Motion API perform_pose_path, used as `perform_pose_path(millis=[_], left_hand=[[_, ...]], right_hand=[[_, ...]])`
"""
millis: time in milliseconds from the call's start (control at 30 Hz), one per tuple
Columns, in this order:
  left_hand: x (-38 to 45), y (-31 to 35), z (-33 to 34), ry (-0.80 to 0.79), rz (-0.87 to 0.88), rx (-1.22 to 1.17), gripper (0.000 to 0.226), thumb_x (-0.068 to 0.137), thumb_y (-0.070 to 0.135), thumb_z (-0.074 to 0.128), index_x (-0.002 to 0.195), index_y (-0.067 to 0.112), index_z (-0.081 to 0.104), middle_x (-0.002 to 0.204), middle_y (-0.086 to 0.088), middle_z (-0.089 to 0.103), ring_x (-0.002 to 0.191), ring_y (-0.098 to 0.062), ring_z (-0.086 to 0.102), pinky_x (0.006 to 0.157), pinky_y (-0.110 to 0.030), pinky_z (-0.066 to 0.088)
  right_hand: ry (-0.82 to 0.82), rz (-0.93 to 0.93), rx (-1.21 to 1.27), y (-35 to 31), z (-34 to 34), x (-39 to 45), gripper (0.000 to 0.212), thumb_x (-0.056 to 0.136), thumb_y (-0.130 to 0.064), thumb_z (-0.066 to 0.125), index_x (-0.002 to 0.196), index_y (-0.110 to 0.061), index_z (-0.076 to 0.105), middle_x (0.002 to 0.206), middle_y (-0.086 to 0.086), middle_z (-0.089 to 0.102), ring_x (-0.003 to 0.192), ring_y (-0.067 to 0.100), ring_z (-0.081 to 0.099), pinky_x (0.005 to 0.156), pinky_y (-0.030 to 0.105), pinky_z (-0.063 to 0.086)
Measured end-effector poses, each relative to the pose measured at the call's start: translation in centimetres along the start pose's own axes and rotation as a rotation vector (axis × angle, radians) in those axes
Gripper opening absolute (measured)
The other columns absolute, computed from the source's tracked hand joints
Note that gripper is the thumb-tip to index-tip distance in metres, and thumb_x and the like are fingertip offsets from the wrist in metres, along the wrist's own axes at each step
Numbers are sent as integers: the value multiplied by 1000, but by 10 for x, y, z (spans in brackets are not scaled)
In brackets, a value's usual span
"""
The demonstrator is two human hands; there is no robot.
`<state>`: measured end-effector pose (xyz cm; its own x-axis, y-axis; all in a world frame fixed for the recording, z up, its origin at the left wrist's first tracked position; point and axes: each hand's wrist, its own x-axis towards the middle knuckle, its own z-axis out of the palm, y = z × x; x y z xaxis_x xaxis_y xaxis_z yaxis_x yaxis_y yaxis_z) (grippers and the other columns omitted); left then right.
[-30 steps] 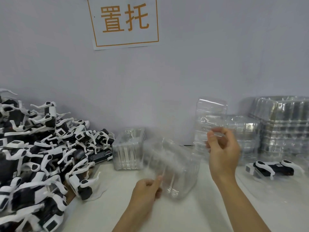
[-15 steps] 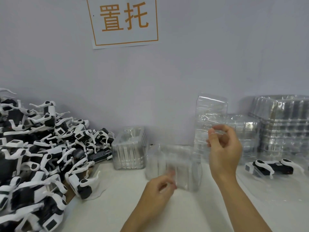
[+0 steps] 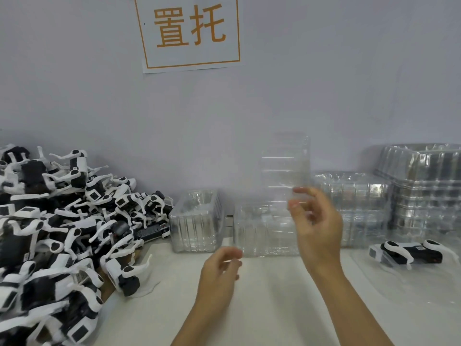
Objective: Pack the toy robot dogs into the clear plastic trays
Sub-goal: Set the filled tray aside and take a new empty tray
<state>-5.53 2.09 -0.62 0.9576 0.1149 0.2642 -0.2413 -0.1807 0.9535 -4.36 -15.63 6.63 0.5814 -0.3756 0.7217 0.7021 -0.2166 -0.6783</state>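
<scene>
Clear tray (image 3: 284,166) at right hand (image 3: 318,228) fingertips

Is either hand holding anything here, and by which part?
The right hand pinches an upright clear tray by its lower edge. The left hand holds nothing.

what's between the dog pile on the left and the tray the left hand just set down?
Head view: one clear tray on its side stands between the dog pile and the set-down tray.
</scene>
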Motion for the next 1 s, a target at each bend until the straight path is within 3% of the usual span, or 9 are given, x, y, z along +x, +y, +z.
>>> perform_pose_path(millis=[133,200,333,400,500,633,700,867,1000], left_hand=[[8,2,-11,113,-74,-322,20,99,3,54,102,13,71,103,-4,75,94,-20,73,73,-32,56],[11,5,-16,103,-113,-550,18,95,13,61,112,14,68,109,-7,75,100,-25,72,79,-38,54],[16,8,-30,151,-145,-839,49,83,42,63,128,22,59,118,-8,70,99,-28,71,84,-44,53],[19,7,-35,184,-138,-862,63,77,49,65,134,24,54,123,-7,66,99,-30,71,86,-45,53],[17,4,-34,170,-92,-691,82,68,50,72,143,33,43,130,-2,59,108,-27,68,85,-42,55],[14,-4,-31,200,-77,-494,81,62,33,89,133,36,49,123,-10,60,92,-17,71,86,-40,58],[14,-5,-32,218,-107,-517,72,63,32,83,128,36,52,115,-15,60,89,-20,70,88,-42,58],[17,-8,-35,223,-137,-616,53,87,13,73,132,27,49,106,-11,59,87,-24,66,85,-43,57],[17,-6,-38,111,-239,-733,58,82,9,72,136,13,52,107,-16,59,89,-31,63,78,-48,59]], right_hand=[[-140,-124,-168,3,13,-7,34,85,-7,75,108,-32,74,96,-20,71,97,1,64,89,11,44],[-229,-175,-268,9,16,-12,34,83,-4,77,105,-29,77,97,-16,69,98,7,62,92,20,47],[-376,-240,-452,21,20,-24,31,79,-1,78,98,-25,79,84,-10,60,85,15,55,83,41,48],[-429,-244,-513,24,23,-31,32,77,0,78,94,-27,79,82,-10,57,83,17,54,81,44,47],[-538,-249,-597,27,27,-38,29,81,-4,76,91,-31,78,83,-9,54,86,17,51,85,41,43],[-713,-182,-614,33,34,-48,27,88,-30,72,113,-39,72,94,-21,46,96,4,40,95,22,29],[-685,-107,-513,32,35,-52,29,89,-41,67,117,-38,69,97,-24,43,101,0,39,96,20,28],[-238,-128,-480,28,29,-40,36,88,-36,62,123,-37,62,111,-14,44,109,6,41,101,41,34],[-285,239,-294,34,8,-21,72,88,-41,70,148,-41,30,144,-6,38,132,13,39,111,42,35]])
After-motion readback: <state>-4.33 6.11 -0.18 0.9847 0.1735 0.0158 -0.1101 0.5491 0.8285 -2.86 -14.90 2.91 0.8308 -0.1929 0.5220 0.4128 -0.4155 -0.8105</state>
